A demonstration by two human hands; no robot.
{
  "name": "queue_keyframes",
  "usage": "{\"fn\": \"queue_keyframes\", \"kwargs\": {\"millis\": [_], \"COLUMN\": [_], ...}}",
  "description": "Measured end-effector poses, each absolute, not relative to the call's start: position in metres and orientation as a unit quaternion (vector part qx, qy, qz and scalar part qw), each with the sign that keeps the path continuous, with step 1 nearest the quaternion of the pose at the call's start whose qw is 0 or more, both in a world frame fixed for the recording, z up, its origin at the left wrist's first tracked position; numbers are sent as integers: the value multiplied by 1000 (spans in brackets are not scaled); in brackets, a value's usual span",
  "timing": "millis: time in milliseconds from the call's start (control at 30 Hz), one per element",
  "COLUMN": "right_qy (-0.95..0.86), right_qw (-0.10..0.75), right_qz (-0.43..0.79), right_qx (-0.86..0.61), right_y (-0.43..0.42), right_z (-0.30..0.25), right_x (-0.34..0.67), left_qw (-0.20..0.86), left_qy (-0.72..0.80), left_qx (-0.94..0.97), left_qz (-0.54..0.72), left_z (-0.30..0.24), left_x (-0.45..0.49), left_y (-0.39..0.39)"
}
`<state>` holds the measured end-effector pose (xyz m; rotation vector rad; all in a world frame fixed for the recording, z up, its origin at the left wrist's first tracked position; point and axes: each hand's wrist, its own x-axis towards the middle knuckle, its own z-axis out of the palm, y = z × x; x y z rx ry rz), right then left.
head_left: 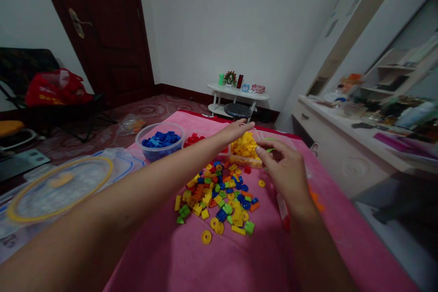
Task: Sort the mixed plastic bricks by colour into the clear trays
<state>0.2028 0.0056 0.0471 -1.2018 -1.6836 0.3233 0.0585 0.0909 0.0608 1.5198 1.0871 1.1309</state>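
Observation:
My left hand [236,131] reaches across over the far side of a clear tub [244,161] of yellow building bricks [243,145]. Its visible fingers are stretched out and hold nothing that I can see. By the tub's right side is my right hand [285,164], its thumb and forefinger tips close together. Whatever lies between them is too small or hidden to make out. Green pieces [270,149] show just behind its fingers. Nearer to me lies a loose pile of mixed bricks [215,196], with yellow wheel-like rings [206,237] at its front.
A round tub [137,140] of blue bricks [160,139] stands at the left, beside red bricks [193,139]. Clear lids [82,187] lie further left. Partly behind my right wrist is a red-edged object [283,210], with orange pieces [316,198] beyond. Pink cloth [205,269] covers the table.

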Motion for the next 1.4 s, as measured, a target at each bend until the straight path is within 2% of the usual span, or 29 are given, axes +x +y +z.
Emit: {"fn": "queue_keyframes", "kwargs": {"millis": [67, 167, 333, 467, 567, 767, 1000, 1133, 1400], "right_qy": [-713, -758, -830, -816, -801, -846, -829, -821, -838], "right_qw": [477, 395, 198, 33, -26, -32, 90, 87, 98], "right_qz": [115, 104, 164, 275, 302, 214, 152, 139, 127], "right_qx": [-501, -509, -495, -508, -516, -487, -531, -546, -522], "right_y": [9, 12, 5, -6, -14, -21, 1, 9, -1], "right_z": [42, 33, 27, 22, 16, 6, -9, -10, 7], "right_x": [200, 194, 188, 191, 187, 163, 167, 171, 166], "left_qw": [374, 266, 181, 113, 115, 109, 72, 34, 70], "left_qy": [440, 437, 485, 535, 513, 530, 527, 539, 511], "left_qx": [689, 781, 826, 833, 850, 840, 840, 832, 816], "left_qz": [438, 359, 223, 86, 26, 32, 104, 126, 261], "left_z": [52, 33, 18, 13, -3, -27, -13, -15, -50], "left_x": [58, 46, -7, -46, -54, -43, -30, -17, -16], "left_y": [85, 64, 22, -18, -47, -56, -17, 2, 27]}}
